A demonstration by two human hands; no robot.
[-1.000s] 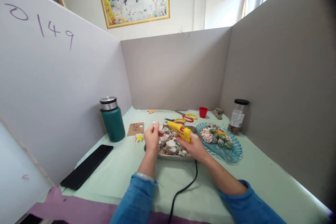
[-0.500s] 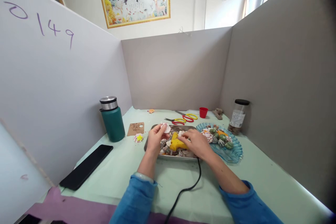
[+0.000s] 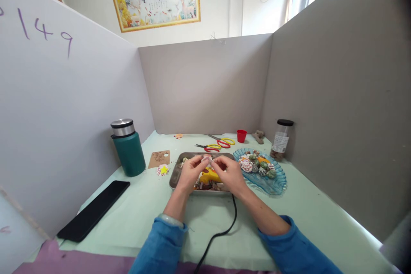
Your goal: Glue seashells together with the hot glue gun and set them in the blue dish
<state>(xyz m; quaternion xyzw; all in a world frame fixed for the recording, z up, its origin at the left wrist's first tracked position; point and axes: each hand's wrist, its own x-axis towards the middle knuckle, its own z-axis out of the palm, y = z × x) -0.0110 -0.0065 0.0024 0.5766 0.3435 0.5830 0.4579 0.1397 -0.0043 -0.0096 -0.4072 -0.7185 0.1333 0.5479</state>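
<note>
Over the metal tray [image 3: 174, 179], my left hand [image 3: 190, 173] and my right hand [image 3: 230, 174] meet with their fingertips closed on a small pale pink-white shell [image 3: 207, 159]. The fingers cover much of it. Just under my hands, a yellow glue gun [image 3: 209, 175] lies on the shells in the tray, and its black cord [image 3: 221, 234] runs over the front rim toward me. To the right is a blue scalloped plate [image 3: 278, 184] bearing several green and striped shells. A round speckled piece with a yellow star [image 3: 163, 170] lies left of the tray.
Behind the tray lie two scissors [image 3: 221, 142], with a red cup [image 3: 242, 136] beyond. A lidded jar [image 3: 281, 141] stands at the right panel. On the left are a teal bottle [image 3: 129, 154], a black phone-like slab [image 3: 96, 209] and a brown card [image 3: 157, 159]. Grey panels enclose the table.
My right hand has left the glue gun and come up to the shell beside my left hand. The whole view has shifted, so things sit slightly farther left.
</note>
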